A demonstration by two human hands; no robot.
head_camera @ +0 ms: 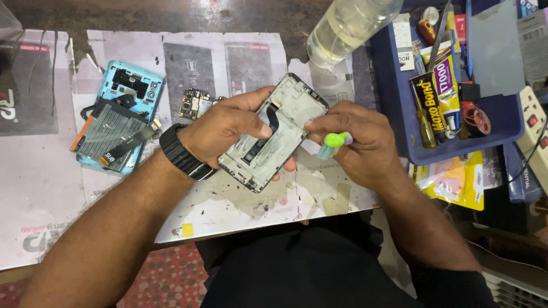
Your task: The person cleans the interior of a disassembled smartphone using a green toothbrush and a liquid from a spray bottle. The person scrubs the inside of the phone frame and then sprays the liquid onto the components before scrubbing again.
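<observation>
Left of the phone frame: blue phone back cover (121, 117) is lying on the table, well apart.
Phone frame (273, 132): is tilting above the table, between both hands.
Left hand (228, 122): fingers are gripping the frame's left edge.
Right hand (359, 140): fingers are closing on a green-handled tool (334, 142), touching the frame's right edge.

**What I cannot make out from the head camera**

My left hand (225, 122) covers one long edge of the opened phone frame (274, 131). My right hand (357, 140) hides most of the green-handled tool (334, 141), so I cannot see its tip. The clear plastic bottle (348, 23) and the blue tray (502, 114) are cut off by the top edge.
</observation>
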